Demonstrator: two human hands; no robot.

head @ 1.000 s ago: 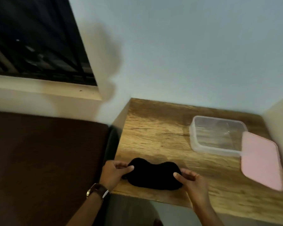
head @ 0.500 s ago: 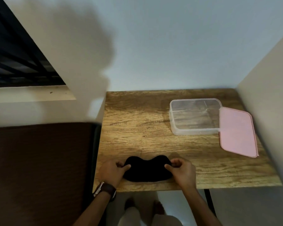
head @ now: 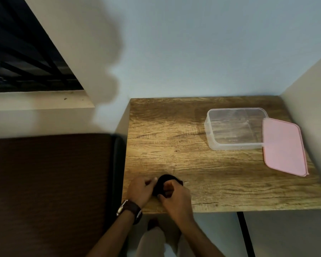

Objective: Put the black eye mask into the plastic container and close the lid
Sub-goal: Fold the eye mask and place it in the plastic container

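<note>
The black eye mask (head: 162, 184) is bunched up small near the front left edge of the wooden table (head: 174, 145). My left hand (head: 140, 190) grips its left side and my right hand (head: 175, 198) grips its right side, covering much of it. The clear plastic container (head: 233, 129) stands open and empty at the back right of the table. Its pink lid (head: 283, 147) lies flat beside it on the right, one edge overlapping the container's rim.
A wall runs behind the table and another closes its right side. A dark brown padded surface (head: 48, 182) sits to the left of the table. A barred window (head: 22, 58) is at the upper left. My legs show below the table's front edge.
My hands have come together, folding the spread-out mask into a small bundle. The camera view has also tilted down and shifted.
</note>
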